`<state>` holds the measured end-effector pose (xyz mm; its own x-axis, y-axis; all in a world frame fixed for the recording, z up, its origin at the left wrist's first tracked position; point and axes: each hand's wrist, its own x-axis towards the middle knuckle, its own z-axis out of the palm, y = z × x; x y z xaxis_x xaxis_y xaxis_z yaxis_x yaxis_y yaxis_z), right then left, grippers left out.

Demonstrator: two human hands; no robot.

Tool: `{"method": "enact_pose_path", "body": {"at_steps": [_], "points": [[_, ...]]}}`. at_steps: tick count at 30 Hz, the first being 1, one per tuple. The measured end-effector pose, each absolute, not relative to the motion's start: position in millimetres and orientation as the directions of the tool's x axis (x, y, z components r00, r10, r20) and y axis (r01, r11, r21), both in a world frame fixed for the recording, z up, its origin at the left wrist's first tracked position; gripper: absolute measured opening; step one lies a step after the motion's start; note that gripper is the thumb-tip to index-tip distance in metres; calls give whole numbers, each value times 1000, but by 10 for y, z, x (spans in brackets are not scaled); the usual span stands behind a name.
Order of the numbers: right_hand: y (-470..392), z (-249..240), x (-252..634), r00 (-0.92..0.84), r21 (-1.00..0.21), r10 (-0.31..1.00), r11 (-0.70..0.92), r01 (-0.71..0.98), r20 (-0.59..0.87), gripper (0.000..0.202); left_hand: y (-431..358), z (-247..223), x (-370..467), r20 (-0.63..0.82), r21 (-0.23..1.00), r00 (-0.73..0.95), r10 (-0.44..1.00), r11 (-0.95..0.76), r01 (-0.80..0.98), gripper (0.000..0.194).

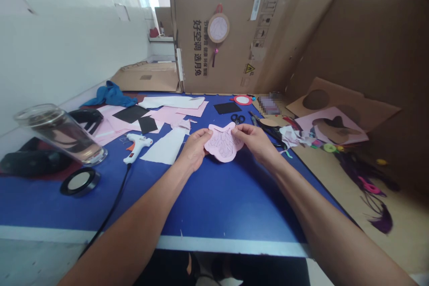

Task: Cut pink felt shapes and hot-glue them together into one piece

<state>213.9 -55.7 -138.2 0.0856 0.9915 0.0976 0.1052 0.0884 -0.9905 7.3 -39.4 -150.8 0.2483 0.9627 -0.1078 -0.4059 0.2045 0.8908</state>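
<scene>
A pink scalloped paper cutout (224,145) with a drawn petal-like pattern is held up just above the blue table. My left hand (197,145) pinches its left edge between thumb and fingers. On the opposite edge, my right hand (254,140) grips it the same way. Black-handled scissors (237,119) lie just behind the cutout. To the left of my left hand are a white paper piece (166,147) and a white glue gun (138,146) with a black cord.
A glass of liquid (67,132) and a round black-rimmed lid (80,181) stand at the left. Pink paper scraps (167,115) and a black sheet (227,107) lie farther back. Purple tassels (382,219) are on the right. A large cardboard box (268,62) closes off the back.
</scene>
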Motion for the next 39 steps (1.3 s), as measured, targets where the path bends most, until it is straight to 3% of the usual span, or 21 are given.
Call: {"method": "enact_pose_path", "body": {"at_steps": [7,39], "points": [[-565,-1385,2125,63,-993,995,72,98,78,40,-371,-1485,57,-107,895,157,982,164,-416,15],[-590,-1355,2094,57,-988,992,104,113,111,40,-381,-1513,71,-59,941,83,995,83,-328,15]]}}
